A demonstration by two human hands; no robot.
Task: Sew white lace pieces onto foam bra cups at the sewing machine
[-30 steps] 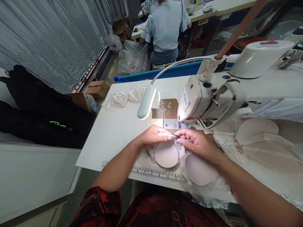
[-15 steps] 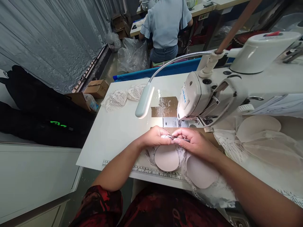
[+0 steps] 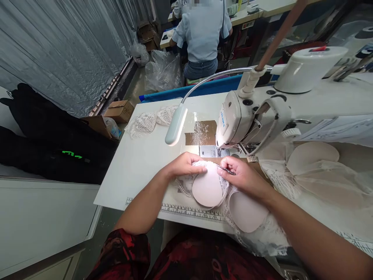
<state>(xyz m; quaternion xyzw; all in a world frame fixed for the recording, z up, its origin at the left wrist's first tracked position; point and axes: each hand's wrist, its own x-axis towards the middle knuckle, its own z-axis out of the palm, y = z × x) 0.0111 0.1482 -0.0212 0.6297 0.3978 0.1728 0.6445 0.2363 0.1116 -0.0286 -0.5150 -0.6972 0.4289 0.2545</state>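
Note:
My left hand (image 3: 189, 165) pinches the upper edge of a white lace bra (image 3: 207, 189), with the thumb on a pale padded cup. The second cup (image 3: 247, 212) lies lower right, near the table's front edge. My right hand (image 3: 236, 170) is closed round a slim metal tool (image 3: 226, 169), whose tip points at the top of the first cup; whether it is tweezers or thread snips I cannot tell. Just beyond both hands stands the sewing machine (image 3: 233, 118), its needle area above the metal plate (image 3: 206, 151).
A lamp (image 3: 176, 126) on a bendable neck hangs over the table (image 3: 131, 163). More lace cups (image 3: 142, 124) lie at the back left, and other padded pieces (image 3: 313, 157) at the right. Brown tape (image 3: 201, 138) covers part of the tabletop. A co-worker (image 3: 202, 37) sits beyond, back turned.
My hands have moved apart, the left one slightly left and the right one slightly right with the tool. More of the first cup's top now shows between them.

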